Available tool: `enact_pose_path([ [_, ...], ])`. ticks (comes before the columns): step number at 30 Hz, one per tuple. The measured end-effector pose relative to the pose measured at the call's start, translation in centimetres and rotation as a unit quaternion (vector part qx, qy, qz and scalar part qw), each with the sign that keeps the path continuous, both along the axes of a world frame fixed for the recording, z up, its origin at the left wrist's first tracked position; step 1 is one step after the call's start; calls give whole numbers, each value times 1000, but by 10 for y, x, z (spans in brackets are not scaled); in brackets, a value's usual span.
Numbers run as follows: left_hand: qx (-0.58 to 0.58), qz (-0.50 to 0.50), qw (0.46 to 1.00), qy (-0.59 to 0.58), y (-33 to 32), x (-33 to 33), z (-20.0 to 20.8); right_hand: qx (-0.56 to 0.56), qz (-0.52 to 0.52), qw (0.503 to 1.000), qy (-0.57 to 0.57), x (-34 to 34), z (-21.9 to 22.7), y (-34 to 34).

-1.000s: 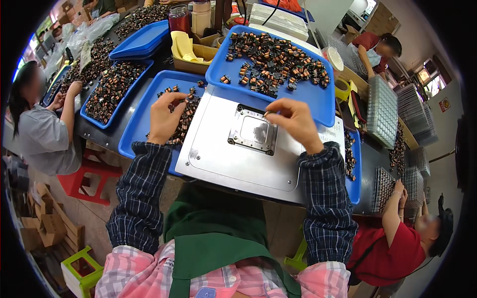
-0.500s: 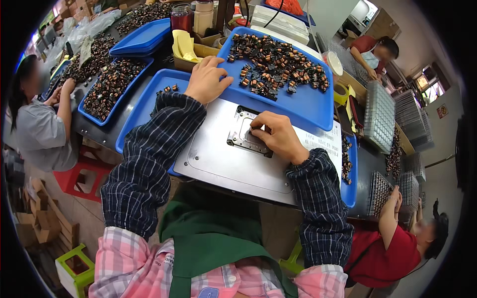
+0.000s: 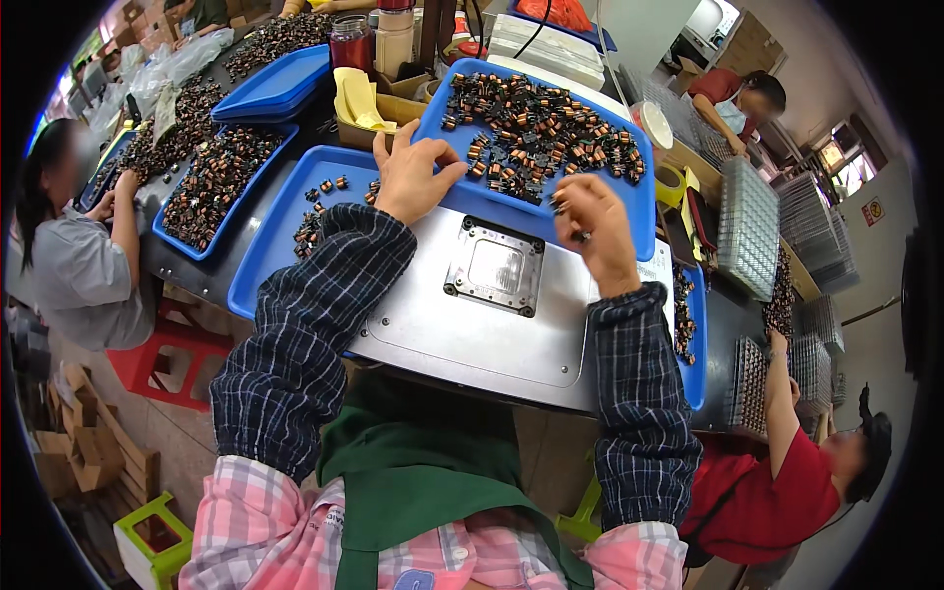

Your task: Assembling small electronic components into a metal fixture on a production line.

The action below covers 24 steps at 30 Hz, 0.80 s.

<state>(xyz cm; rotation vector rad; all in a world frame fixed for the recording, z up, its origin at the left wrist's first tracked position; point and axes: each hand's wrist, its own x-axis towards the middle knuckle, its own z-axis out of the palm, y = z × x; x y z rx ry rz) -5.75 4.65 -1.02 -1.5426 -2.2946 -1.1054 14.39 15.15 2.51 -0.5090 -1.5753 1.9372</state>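
Note:
Above the silver metal panel (image 3: 442, 334), my right hand (image 3: 602, 231) is raised with curled fingers around a small copper-and-black coil part (image 3: 559, 204), partly hidden and blurred. A square metal fixture (image 3: 497, 267) with screws at its corners is set into that panel, and no hand touches it. My left hand (image 3: 418, 179) is at the left corner of the upper blue tray (image 3: 590, 218), its thumb and fingers bent but apart. Many copper-wound coil parts (image 3: 531, 128) are heaped in this tray.
Under my left forearm, a lower blue tray (image 3: 270, 251) has some loose coils. A full blue tray (image 3: 216, 187) stands further left. Another blue tray (image 3: 694, 339) lies right of the panel, near clear plastic trays (image 3: 749, 231). Co-workers sit on both sides.
My right hand has lifted off the fixture and moved right and away from me toward the upper tray, uncovering the fixture. My left hand has shifted only slightly.

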Motion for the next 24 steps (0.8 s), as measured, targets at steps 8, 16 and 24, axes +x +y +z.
enact_pose_path([
  [8, 85, -44, 995, 29, 2, 11, -5, 218, -165, 953, -128, 2, -19, 60],
  [16, 22, -108, 994, 8, -9, 19, 5, 582, -194, 745, -262, -8, -34, 62],
  [24, 73, -160, 981, -76, -9, 21, 3, 543, -125, 788, -263, -2, -30, 55],
])
